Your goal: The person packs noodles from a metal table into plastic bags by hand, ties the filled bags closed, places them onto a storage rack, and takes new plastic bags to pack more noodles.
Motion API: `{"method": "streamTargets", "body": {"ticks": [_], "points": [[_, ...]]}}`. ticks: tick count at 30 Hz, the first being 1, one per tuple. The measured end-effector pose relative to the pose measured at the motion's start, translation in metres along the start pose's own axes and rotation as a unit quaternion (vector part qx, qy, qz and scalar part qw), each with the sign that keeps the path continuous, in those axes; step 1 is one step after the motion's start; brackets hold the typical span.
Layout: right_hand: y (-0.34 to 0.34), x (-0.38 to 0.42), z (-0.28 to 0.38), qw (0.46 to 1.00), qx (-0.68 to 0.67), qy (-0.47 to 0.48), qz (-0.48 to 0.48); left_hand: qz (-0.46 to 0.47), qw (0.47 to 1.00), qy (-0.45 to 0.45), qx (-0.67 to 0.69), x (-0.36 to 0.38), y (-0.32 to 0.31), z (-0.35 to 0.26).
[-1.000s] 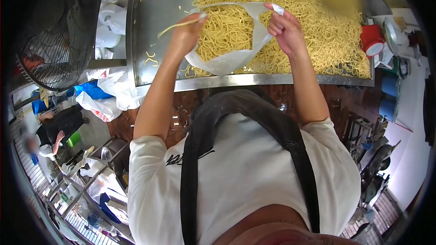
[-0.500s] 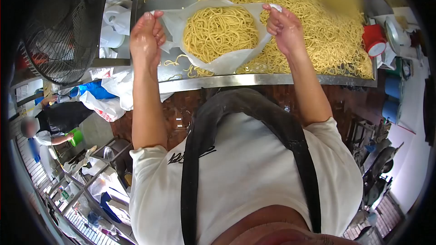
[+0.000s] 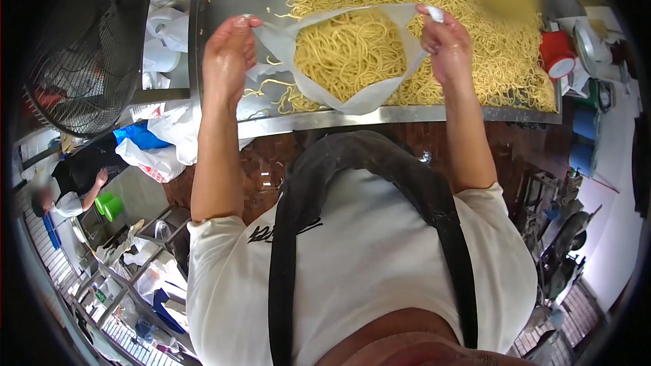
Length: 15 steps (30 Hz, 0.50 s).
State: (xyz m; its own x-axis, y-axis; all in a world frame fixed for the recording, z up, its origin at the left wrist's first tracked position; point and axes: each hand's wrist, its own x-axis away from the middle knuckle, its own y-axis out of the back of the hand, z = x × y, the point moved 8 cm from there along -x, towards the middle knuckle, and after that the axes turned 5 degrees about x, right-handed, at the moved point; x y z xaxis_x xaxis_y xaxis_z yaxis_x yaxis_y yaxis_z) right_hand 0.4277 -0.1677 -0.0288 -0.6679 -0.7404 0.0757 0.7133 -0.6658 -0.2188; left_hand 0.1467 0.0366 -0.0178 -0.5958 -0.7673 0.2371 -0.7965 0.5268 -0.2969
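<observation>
A translucent plastic bag [image 3: 369, 99] holds a thick bundle of yellow noodles [image 3: 349, 51], its mouth spread wide. My left hand [image 3: 230, 54] pinches the bag's left corner between thumb and fingers. At the opposite side, my right hand [image 3: 446, 44] grips the bag's upper right edge, with a bit of white plastic showing at the fingers. Beneath and behind the bag, loose noodles [image 3: 502, 61] are heaped over the metal tray [image 3: 234, 10], with a few stray strands near its left end.
A wire-guarded fan [image 3: 85, 71] stands at the left, above white plastic bags [image 3: 152, 159]. Further back at the lower left, a co-worker [image 3: 64, 200] is beside green buckets [image 3: 108, 207]. A red container [image 3: 557, 55] sits at the tray's right end.
Both hands have moved slightly right with the bag, whose mouth has changed shape around the noodles. The co-worker's arm has lifted off the green bucket, and two buckets now show.
</observation>
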Motion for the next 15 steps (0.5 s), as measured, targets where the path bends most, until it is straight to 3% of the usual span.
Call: {"method": "streamTargets", "body": {"ticks": [3,6,7,10,12,14,15], "points": [[0.01,0.003,0.008,1.0,0.011,0.01,0.005,-0.032,0.997,-0.049,0.047,0.001,0.019,-0.02],[0.001,0.007,0.003,0.999,-0.002,-0.007,0.036,-0.036,0.992,-0.078,-0.094,0.006,0.024,-0.015],[0.0,0.007,0.001,0.999,-0.003,-0.008,0.038,-0.061,0.965,-0.037,-0.25,0.01,0.03,-0.011],[-0.004,0.009,0.002,0.999,0.003,-0.005,0.042,-0.048,0.859,-0.036,-0.508,0.018,0.021,0.025],[-0.01,0.009,-0.003,0.998,0.014,0.0,0.058,-0.007,0.883,0.002,-0.47,0.006,0.022,0.103],[-0.012,0.007,-0.003,0.997,0.05,0.001,0.059,-0.004,0.879,-0.021,-0.476,-0.002,0.012,0.147],[-0.013,0.008,-0.002,0.997,0.056,0.002,0.06,-0.022,0.904,-0.036,-0.426,-0.009,0.018,0.163]]}}
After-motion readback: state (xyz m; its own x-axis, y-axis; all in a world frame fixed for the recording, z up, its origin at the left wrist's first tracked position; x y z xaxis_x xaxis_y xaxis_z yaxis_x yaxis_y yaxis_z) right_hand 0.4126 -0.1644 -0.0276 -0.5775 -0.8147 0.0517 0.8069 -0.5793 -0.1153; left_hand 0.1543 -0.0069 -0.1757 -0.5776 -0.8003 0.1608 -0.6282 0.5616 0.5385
